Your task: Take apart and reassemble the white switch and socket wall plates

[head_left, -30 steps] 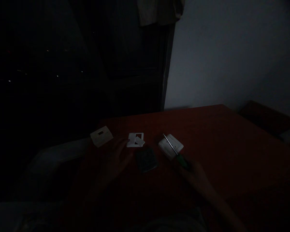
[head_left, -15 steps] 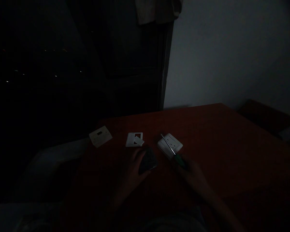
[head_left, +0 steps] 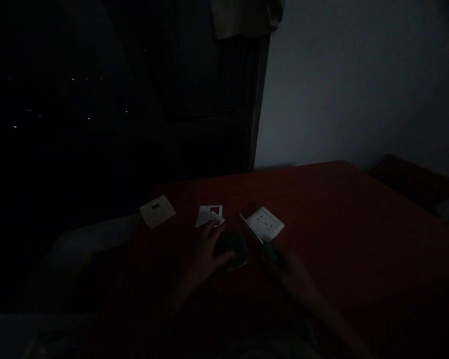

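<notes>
In the dim head view my left hand (head_left: 207,254) has its fingers spread, beside a dark, box-like part (head_left: 236,251) whose details are lost in shadow. Between its fingertips and the back of the table are a white frame (head_left: 202,215) with a rectangular opening and a small white plate (head_left: 217,217) lying across it. My right hand (head_left: 290,267) is wrapped round the green handle of a screwdriver (head_left: 271,252). The metal shaft points up and left, passing over the near left edge of a white wall socket (head_left: 265,223), face up.
A reddish-brown table (head_left: 322,209) carries these things. Near its left edge lies a pale plate (head_left: 157,211) with a dark rectangular slot. Behind stand a pale wall (head_left: 351,85) and a dark door or window frame (head_left: 260,99), with cloth (head_left: 243,20) hanging above.
My left hand has loosened its fingers from the dark part, which now sits slightly lower and to the right. The screwdriver has shifted left and down in my right hand.
</notes>
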Action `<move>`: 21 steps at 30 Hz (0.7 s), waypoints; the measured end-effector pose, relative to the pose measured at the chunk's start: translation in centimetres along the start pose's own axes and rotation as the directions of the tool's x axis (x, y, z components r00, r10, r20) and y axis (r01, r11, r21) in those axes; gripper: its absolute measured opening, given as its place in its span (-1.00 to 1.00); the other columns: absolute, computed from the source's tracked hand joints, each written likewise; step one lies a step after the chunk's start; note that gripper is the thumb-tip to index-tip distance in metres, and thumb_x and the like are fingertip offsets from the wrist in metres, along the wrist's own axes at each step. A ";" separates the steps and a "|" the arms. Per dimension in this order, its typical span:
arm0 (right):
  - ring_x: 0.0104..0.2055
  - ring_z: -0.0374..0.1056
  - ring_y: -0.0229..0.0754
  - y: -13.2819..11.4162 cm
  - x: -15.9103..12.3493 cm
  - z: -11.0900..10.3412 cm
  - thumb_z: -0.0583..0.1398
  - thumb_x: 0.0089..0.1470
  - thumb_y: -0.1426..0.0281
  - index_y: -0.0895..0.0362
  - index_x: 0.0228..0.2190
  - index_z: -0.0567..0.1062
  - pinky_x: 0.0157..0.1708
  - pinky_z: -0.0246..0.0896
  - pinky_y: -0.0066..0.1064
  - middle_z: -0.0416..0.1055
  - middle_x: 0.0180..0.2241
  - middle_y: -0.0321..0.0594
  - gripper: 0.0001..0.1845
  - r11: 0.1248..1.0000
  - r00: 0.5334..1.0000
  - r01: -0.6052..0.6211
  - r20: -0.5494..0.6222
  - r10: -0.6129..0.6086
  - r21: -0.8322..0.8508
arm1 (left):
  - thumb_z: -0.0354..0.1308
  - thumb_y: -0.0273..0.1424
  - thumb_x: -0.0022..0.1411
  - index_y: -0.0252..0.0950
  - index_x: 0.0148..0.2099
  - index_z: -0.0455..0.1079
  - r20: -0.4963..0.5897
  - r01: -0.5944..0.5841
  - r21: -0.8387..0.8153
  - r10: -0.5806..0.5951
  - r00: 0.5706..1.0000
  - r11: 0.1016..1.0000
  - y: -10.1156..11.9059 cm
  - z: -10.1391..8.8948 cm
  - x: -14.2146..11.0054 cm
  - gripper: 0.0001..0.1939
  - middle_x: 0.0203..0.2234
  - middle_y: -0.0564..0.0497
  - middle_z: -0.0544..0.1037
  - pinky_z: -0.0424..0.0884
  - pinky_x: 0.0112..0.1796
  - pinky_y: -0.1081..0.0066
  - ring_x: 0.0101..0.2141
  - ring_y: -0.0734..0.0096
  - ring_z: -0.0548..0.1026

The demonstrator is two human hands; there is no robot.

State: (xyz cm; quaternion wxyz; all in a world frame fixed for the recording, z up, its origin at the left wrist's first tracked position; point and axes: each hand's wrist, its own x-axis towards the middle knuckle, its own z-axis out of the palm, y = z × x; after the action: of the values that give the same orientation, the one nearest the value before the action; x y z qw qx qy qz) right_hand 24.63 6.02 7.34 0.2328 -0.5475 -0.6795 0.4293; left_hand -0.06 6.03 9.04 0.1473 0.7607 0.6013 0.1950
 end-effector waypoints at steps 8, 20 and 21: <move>-0.35 0.41 -0.11 0.1 -0.1 0.1 0.10 0.09 0.21 0.16 -0.26 0.48 -0.39 0.24 -0.39 0.53 -0.33 -0.17 -0.69 1.000 1.000 0.005 0.000 -0.005 0.021 | 0.19 -0.16 0.20 -0.24 0.05 0.36 -0.028 -0.019 0.241 0.027 0.999 0.970 -3.3 -1.2 5.7 -0.58 -0.04 -0.10 0.43 0.27 -0.02 0.19 -0.02 0.09 0.35; -0.36 0.40 -0.15 0.5 0.0 0.2 0.10 0.09 0.27 0.16 -0.22 0.47 -0.39 0.21 -0.40 0.52 -0.32 -0.18 -0.72 1.000 1.000 -0.013 0.004 0.013 -0.019 | 0.24 -0.25 0.17 -0.23 0.04 0.38 0.004 -0.052 0.231 0.053 0.999 0.971 -4.8 -0.1 5.9 -0.60 -0.06 -0.07 0.46 0.28 -0.04 0.27 -0.05 0.16 0.37; -0.35 0.40 -0.15 0.5 0.0 0.3 0.10 0.09 0.27 0.16 -0.23 0.47 -0.39 0.21 -0.41 0.52 -0.32 -0.18 -0.72 1.000 1.000 -0.015 0.004 0.015 -0.016 | 0.24 -0.27 0.16 -0.24 0.04 0.38 0.005 -0.053 0.228 0.053 0.999 0.972 -4.8 -0.1 6.0 -0.60 -0.05 -0.07 0.46 0.28 -0.04 0.26 -0.05 0.16 0.37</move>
State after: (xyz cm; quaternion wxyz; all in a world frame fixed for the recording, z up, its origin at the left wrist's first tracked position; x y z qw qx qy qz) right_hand 24.66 5.95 6.76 0.2239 -0.5535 -0.6794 0.4265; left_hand -3.05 12.95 7.59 0.0535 0.7883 0.5993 0.1288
